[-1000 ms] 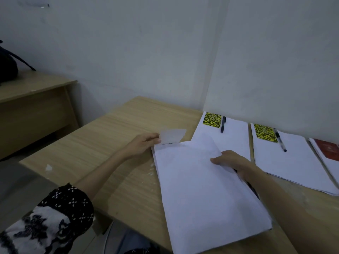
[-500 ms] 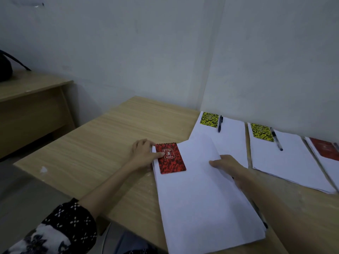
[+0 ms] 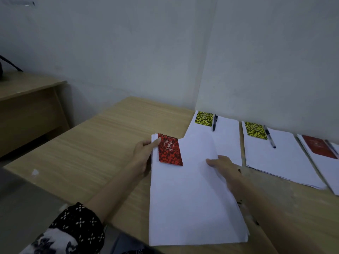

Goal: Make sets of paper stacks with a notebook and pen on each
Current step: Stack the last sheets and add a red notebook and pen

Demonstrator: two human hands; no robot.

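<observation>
Left hand thumb on red notebook, right hand flat on paper stack

On the light wooden desk lie four stacks of white paper: nearest, then. Four small notebooks: two red-mottled, two yellow-and-black. Three pens show: black, dark-tipped, and one barely visible at the desk's right edge.
</observation>
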